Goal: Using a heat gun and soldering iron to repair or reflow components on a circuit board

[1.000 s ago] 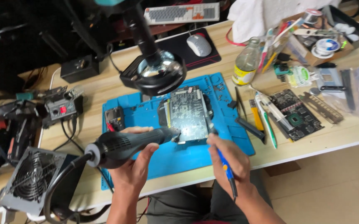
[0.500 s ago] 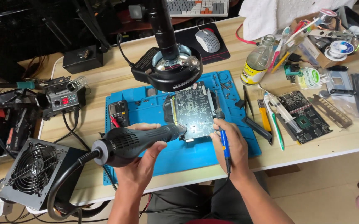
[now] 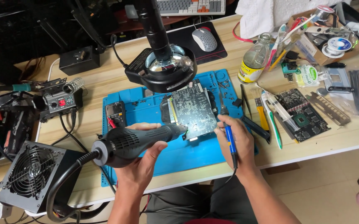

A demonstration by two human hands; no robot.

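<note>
My left hand (image 3: 141, 159) grips a black hot-air gun (image 3: 138, 140) with its nozzle pointed at the lower left edge of a dark circuit board (image 3: 191, 111). The board lies on a blue work mat (image 3: 146, 108). My right hand (image 3: 234, 145) holds a blue-handled soldering tool (image 3: 229, 139) like a pen, its tip at the board's right edge. A black ring-light microscope head (image 3: 161, 68) hangs just above the board's far end.
A second circuit board (image 3: 301, 114), hand tools and a glass bottle (image 3: 254, 60) lie to the right. A small multimeter (image 3: 115, 112) sits on the mat. A power supply with fan (image 3: 30, 174), a soldering station (image 3: 57, 99), mouse (image 3: 204, 39) and keyboard (image 3: 189, 6) surround the mat.
The view has shifted so the scene sits lower and to the right. Both hands stay on their tools at the board, the right hand's tool tip now closer to the board edge.
</note>
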